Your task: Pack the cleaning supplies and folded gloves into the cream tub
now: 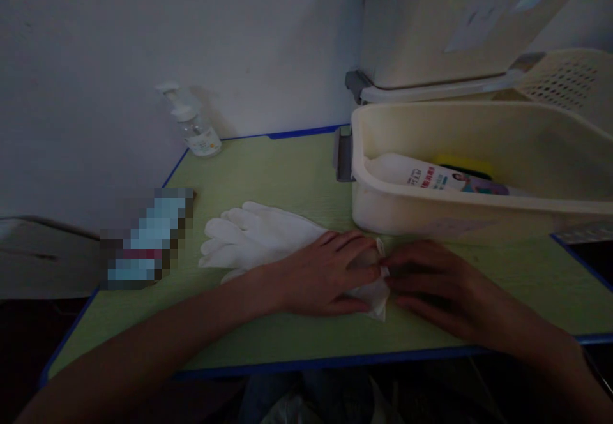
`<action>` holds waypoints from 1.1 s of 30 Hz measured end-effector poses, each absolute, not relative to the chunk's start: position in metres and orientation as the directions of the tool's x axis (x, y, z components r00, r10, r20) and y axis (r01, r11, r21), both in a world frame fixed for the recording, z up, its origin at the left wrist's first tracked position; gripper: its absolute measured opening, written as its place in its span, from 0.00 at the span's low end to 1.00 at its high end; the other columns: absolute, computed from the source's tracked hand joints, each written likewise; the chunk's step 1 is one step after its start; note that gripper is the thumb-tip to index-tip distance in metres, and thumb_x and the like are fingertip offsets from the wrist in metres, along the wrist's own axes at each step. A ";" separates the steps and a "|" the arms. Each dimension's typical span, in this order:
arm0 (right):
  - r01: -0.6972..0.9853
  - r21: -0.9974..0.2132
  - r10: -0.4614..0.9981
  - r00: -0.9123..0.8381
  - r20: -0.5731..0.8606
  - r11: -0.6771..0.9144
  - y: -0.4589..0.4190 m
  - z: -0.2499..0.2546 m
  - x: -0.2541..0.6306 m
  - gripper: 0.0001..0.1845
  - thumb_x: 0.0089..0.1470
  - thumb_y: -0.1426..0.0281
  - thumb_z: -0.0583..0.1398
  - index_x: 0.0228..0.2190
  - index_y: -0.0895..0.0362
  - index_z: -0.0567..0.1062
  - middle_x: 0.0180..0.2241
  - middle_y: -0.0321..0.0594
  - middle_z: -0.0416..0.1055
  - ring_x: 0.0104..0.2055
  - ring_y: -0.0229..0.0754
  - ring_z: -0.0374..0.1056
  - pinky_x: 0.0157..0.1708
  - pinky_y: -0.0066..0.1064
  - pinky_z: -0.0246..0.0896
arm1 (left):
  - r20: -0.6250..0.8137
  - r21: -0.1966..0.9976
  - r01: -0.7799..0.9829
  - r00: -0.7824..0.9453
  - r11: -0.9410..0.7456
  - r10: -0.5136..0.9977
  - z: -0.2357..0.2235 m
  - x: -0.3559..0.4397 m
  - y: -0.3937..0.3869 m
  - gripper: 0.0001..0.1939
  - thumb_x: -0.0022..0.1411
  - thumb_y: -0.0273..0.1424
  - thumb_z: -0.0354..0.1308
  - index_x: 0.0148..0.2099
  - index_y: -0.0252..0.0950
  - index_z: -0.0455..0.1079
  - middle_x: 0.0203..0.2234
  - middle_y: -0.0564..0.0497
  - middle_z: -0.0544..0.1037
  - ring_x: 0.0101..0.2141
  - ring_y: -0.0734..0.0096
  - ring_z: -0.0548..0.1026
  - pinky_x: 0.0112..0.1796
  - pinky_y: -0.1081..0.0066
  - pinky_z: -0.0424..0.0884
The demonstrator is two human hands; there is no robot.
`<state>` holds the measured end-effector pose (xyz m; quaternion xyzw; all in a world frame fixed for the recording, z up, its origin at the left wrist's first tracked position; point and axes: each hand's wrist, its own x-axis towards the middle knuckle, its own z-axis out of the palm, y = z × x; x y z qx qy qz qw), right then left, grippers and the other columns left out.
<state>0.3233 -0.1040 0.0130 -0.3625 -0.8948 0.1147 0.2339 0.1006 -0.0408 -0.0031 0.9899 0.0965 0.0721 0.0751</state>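
A pair of white gloves (268,235) lies on the green tabletop, finger ends to the left and cuffs to the right. My left hand (330,274) rests flat across the cuff part, its fingers spread and pointing right. At the cuff opening, my right hand (435,283) has its fingertips on the edge of the fabric, seemingly pinching it. The fingers of that hand are bent, with the thumb lowest. Part of the lower glove is hidden under my left forearm.
A cream plastic bin (431,213) stands at the back right, holding a white bottle (407,172) and a yellow sponge (462,165). A pump bottle (201,133) stands by the wall. A pixelated phone-like object (151,239) lies on the left. Blue edging (335,366) borders the table.
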 end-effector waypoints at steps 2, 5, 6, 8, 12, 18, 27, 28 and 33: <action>0.589 -0.407 0.713 -0.631 0.308 0.698 -0.103 0.014 0.323 0.07 0.55 0.69 0.58 0.32 0.51 0.78 0.37 0.40 0.74 0.44 0.43 0.69 0.45 0.39 0.65 | 0.109 0.146 0.178 0.975 -0.973 0.195 -0.002 0.100 -0.042 0.24 0.64 0.43 0.49 0.56 0.33 0.61 0.58 0.35 0.61 0.58 0.51 0.58 0.55 0.54 0.59; 0.585 -0.437 0.721 -0.633 0.281 0.684 -0.103 0.014 0.324 0.08 0.55 0.69 0.58 0.34 0.50 0.78 0.38 0.40 0.73 0.46 0.44 0.68 0.47 0.40 0.64 | 0.099 0.156 0.172 0.977 -0.973 0.188 0.000 0.098 -0.043 0.22 0.65 0.40 0.49 0.55 0.32 0.62 0.58 0.35 0.61 0.59 0.51 0.58 0.56 0.55 0.58; 0.584 -0.447 0.725 -0.631 0.275 0.678 -0.103 0.013 0.325 0.08 0.56 0.69 0.58 0.35 0.51 0.78 0.38 0.41 0.73 0.46 0.43 0.68 0.46 0.39 0.64 | 0.093 0.171 0.164 0.979 -0.972 0.182 0.001 0.097 -0.043 0.21 0.65 0.39 0.49 0.55 0.32 0.63 0.59 0.34 0.60 0.60 0.50 0.57 0.56 0.55 0.58; 0.584 -0.466 0.736 -0.619 0.273 0.664 -0.105 0.013 0.325 0.08 0.56 0.69 0.57 0.34 0.52 0.78 0.38 0.41 0.73 0.45 0.43 0.68 0.45 0.38 0.65 | 0.067 0.210 0.139 0.986 -0.968 0.156 0.003 0.094 -0.042 0.18 0.66 0.37 0.49 0.54 0.35 0.64 0.61 0.34 0.56 0.61 0.49 0.54 0.57 0.53 0.57; 0.588 -0.508 0.766 -0.581 0.276 0.629 -0.105 0.012 0.323 0.11 0.58 0.71 0.55 0.32 0.53 0.78 0.38 0.41 0.73 0.44 0.42 0.69 0.45 0.36 0.66 | 0.010 0.275 0.092 0.995 -0.957 0.099 0.006 0.089 -0.040 0.19 0.64 0.36 0.51 0.57 0.43 0.62 0.65 0.37 0.47 0.64 0.48 0.45 0.58 0.51 0.53; 0.598 -0.535 0.790 -0.556 0.259 0.596 -0.105 0.013 0.321 0.10 0.57 0.72 0.56 0.33 0.53 0.79 0.38 0.41 0.74 0.43 0.40 0.70 0.43 0.33 0.68 | 0.003 0.290 0.089 0.996 -0.953 0.093 0.006 0.088 -0.041 0.19 0.64 0.36 0.51 0.57 0.46 0.62 0.65 0.40 0.44 0.64 0.48 0.41 0.59 0.51 0.49; 0.697 -0.486 0.849 -0.410 0.333 0.527 -0.117 0.026 0.286 0.17 0.58 0.72 0.53 0.49 0.57 0.69 0.47 0.45 0.72 0.50 0.42 0.68 0.51 0.36 0.65 | 0.054 0.219 0.016 0.998 -0.976 0.028 0.006 0.090 -0.039 0.18 0.64 0.37 0.51 0.55 0.45 0.66 0.60 0.41 0.59 0.63 0.52 0.51 0.60 0.53 0.49; 0.695 -0.496 0.853 -0.411 0.320 0.521 -0.117 0.024 0.277 0.20 0.59 0.72 0.51 0.53 0.58 0.65 0.51 0.47 0.69 0.54 0.42 0.65 0.53 0.38 0.62 | 0.058 0.208 0.009 0.998 -0.978 0.021 0.006 0.090 -0.040 0.17 0.65 0.37 0.50 0.55 0.44 0.66 0.58 0.42 0.62 0.62 0.54 0.53 0.60 0.53 0.49; 0.690 -0.506 0.845 -0.505 0.178 0.518 -0.109 0.007 0.253 0.28 0.63 0.68 0.45 0.61 0.68 0.50 0.61 0.56 0.52 0.64 0.45 0.48 0.59 0.44 0.52 | 0.109 0.198 0.072 0.989 -0.977 0.095 0.004 0.089 -0.043 0.20 0.66 0.37 0.48 0.56 0.34 0.66 0.61 0.43 0.60 0.63 0.56 0.51 0.63 0.61 0.45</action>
